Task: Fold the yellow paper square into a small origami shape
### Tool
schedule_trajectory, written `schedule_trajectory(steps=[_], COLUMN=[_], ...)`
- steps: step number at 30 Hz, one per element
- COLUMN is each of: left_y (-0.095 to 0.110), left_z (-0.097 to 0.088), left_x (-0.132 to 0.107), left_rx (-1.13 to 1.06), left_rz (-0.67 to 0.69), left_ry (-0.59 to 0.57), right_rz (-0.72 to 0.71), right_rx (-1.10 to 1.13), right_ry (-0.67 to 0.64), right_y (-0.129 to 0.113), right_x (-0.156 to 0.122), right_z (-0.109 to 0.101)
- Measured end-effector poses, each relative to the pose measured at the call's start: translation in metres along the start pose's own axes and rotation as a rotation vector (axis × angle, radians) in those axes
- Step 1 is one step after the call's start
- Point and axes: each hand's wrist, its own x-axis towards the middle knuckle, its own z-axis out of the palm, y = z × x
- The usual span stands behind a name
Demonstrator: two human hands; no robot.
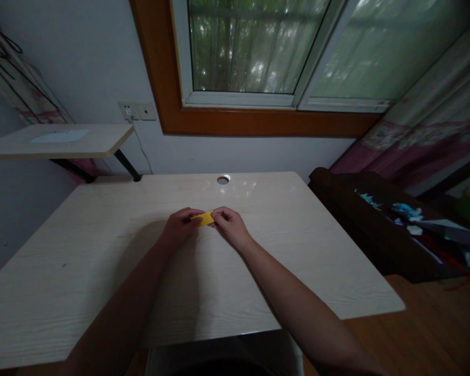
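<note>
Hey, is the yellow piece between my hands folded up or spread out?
Cannot tell: the yellow piece shows as a small patch between the left hand and right hand, whose fingers hide parts of it.

Pale wood-grain surface (317,271), round hole (223,180) at far edge. Light wooden shelf (109,145), far left, on black legs (127,165); flat white sheet (60,136) atop. Two white square wall sockets (146,111), white cord (141,148) at the left one. White-framed window (243,96), brown wooden surround (258,122). Right: cream-and-pink floral curtain (419,125); low dark-brown furniture piece (337,214) bearing pale-blue and white clutter (407,212); brown wooden floor (434,329).
</note>
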Motion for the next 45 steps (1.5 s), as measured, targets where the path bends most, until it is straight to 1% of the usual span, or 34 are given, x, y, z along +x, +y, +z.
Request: schedule_trajectory(steps=[5, 8, 14, 27, 30, 34, 37, 45], left_y=[0.0019, 0.0039, 0.0031, -0.0049, -0.0045, -0.0013, 0.0, -0.0042], left_z=[0.0001, 0.0, 0.0004, 0.0009, 0.0007, -0.0009, -0.002, -0.0013], left_x=[0.0, 0.0002, 0.0001, 0.0002, 0.0006, 0.0016, 0.0022, 0.0019], left_rx=[0.025, 0.041, 0.021, -0.068, -0.04, 0.044, 0.087, 0.089], left_rz=[0.02, 0.028, 0.023, -0.057, -0.033, 0.054, 0.094, 0.098], left_ry=[-0.011, -0.023, -0.021, 0.022, 0.028, 0.004, -0.001, -0.003], right_rz=[-0.022, -0.022, -0.015, 0.014, 0.012, 0.007, 0.023, 0.043], right_rx=[-0.125, -0.149, -0.129, -0.033, -0.034, -0.046, -0.013, 0.084], right_ry=[-0.061, -0.054, -0.059, -0.031, -0.031, -0.037, -0.035, -0.067], right_y=[0.0017, 0.0045, 0.0042, 0.0031, 0.0025, 0.0049, 0.0059, 0.0021], right_x=[-0.0011, -0.0002, 0.0004, 0.0019, 0.0014, 0.0018, 0.0026, 0.0024], right_z=[-0.0004, -0.0011, -0.0019, -0.002, -0.0024, -0.0027, -0.0022, -0.0008])
